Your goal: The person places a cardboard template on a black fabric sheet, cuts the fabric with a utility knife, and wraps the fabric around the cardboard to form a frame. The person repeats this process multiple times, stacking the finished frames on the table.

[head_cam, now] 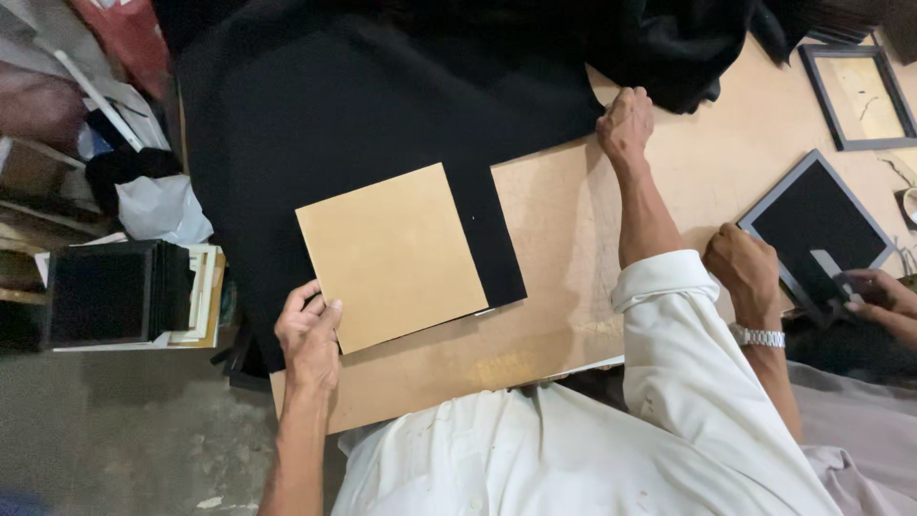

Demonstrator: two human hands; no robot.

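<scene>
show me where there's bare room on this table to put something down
Bare table lies between the tan square board under the left hand and the right hand's forearm, running down to the near edge. Another bare strip lies right of that forearm, up to the black-backed frame. Black cloth covers the far left; a co-worker's hands crowd the right.

A framing workshop — picture frames (pixel 853 97), board squares (pixel 392 253), black cloth (pixel 363 105).
</scene>
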